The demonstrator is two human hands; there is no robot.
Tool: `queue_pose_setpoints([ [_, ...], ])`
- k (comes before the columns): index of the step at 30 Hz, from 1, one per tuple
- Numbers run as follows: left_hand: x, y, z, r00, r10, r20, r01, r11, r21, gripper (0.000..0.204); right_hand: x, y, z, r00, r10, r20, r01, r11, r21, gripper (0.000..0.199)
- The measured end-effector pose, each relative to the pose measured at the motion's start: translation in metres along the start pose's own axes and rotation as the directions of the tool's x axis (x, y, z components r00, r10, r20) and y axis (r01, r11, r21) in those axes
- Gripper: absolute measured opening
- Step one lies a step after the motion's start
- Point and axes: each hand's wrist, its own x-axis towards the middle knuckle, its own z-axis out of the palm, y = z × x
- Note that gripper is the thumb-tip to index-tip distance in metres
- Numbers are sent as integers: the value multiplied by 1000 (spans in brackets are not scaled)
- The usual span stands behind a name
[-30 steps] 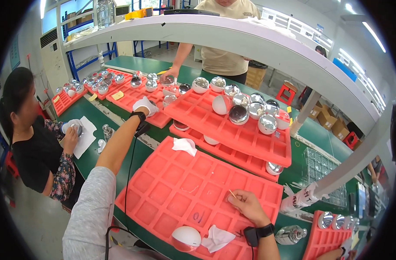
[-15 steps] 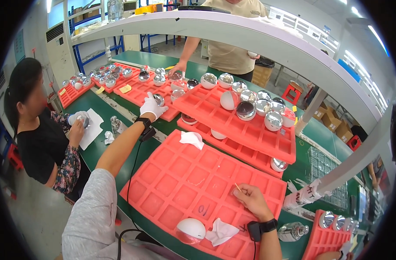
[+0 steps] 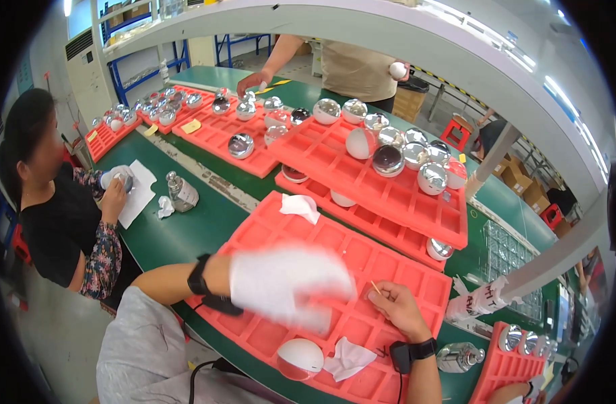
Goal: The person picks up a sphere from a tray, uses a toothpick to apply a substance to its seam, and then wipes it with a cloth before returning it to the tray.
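The left hand [image 3: 287, 279] wears a white glove, with a black band at its wrist, and the bare right hand [image 3: 399, 310] has a black watch [image 3: 410, 351]. The trays [image 3: 395, 269] are coral red on a dark green table [image 3: 180, 232], holding mirror-silver balls [image 3: 432, 178], a white dome [image 3: 299, 355] and white cloths [image 3: 300, 205]

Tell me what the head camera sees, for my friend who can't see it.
A person's gloved left hand, blurred, is over a red tray; the bare right hand pinches a thin stick. A white dome and shiny balls sit in trays.
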Motion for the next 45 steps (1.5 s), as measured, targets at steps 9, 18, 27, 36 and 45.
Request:
queue_pose_setpoints([
  [9,-14,29,70,765,98,637,-228,965,126,62,2,-8,6,1000,10,-25,-10,1000,-20,12],
  [18,-12,1,71,848,117,517,-143,990,10,39,1,-7,2,999,28,-32,-29,999,-32,11],
  [27,9,-56,85,992,104,74,-82,965,-251,61,5,-13,1,997,61,-48,-62,998,-20,10],
  [36,6,-64,92,976,12,215,83,901,-426,68,2,-4,-4,999,35,31,-36,999,31,8],
  [45,0,-68,92,982,16,188,66,905,-421,69,6,-2,-3,999,25,26,-25,1000,1,9],
])
